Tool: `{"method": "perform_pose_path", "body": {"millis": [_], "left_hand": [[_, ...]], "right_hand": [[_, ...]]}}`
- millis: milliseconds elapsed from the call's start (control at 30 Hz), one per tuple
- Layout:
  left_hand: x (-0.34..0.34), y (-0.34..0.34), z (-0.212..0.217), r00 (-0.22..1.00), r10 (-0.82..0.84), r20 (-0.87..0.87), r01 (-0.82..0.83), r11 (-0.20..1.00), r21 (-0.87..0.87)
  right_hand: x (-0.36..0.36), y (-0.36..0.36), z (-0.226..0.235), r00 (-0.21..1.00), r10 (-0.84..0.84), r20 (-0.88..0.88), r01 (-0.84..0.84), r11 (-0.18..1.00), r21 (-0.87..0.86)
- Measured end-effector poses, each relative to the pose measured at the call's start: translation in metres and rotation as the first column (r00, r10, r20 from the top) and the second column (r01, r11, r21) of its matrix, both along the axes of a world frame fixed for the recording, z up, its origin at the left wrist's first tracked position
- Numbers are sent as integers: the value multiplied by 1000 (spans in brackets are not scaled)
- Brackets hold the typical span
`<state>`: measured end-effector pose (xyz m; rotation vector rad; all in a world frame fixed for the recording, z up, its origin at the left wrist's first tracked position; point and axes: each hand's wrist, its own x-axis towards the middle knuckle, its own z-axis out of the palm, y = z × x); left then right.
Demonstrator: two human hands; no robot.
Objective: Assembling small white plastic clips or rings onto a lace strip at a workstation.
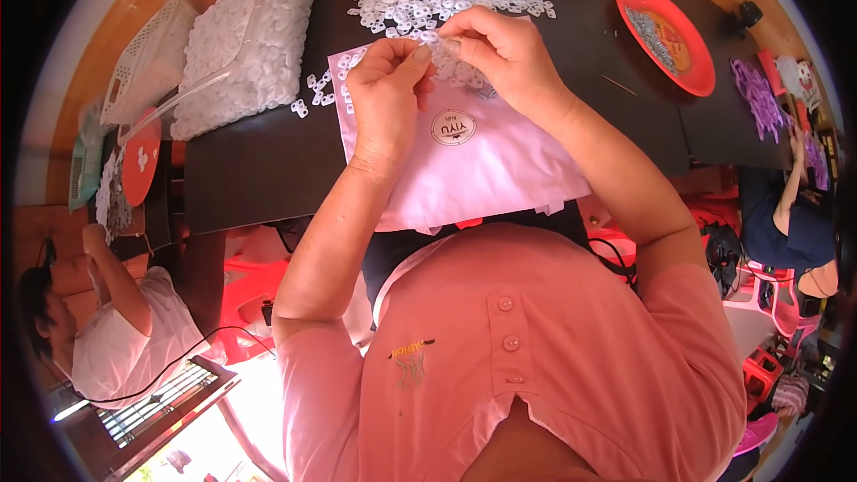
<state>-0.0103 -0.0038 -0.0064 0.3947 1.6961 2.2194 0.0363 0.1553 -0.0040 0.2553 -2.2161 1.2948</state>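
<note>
One small white piece (429,37) sits in the closely pinched grip of the right hand (504,49), probably light, stiff and slippery, best taken by its rim; the left hand (388,89) pinches alongside, contents unclear, above pink cloth (495,174).

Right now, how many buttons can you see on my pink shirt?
3, in a row on the front of the pink shirt: the neckline button, the middle button and the far button, nearest the pink cloth. Folds may hide others.
</note>
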Motion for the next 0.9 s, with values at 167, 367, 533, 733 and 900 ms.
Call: {"method": "perform_pose_path", "body": {"millis": [167,367,533,733,900], "left_hand": [[2,2,2,1000,-17,1,17,999,-48],[4,3,2,1000,-30,4,30,995,-100],[2,4,-7,997,-15,-71,11,998,-57],[3,2,-5,999,-5,-46,4,1000,-25],[1,-1,2,998,8,60,-7,1000,-26]], "right_hand": [[-2,4,-4,1000,-8,-30,11,994,108],[-1,4,-4,998,22,53,-24,998,55],[-2,-1,-8,987,124,107,-115,990,-80],[0,1,-9,990,88,109,-87,996,-16],[-26,57,16,942,-252,222,185,941,283]]}}
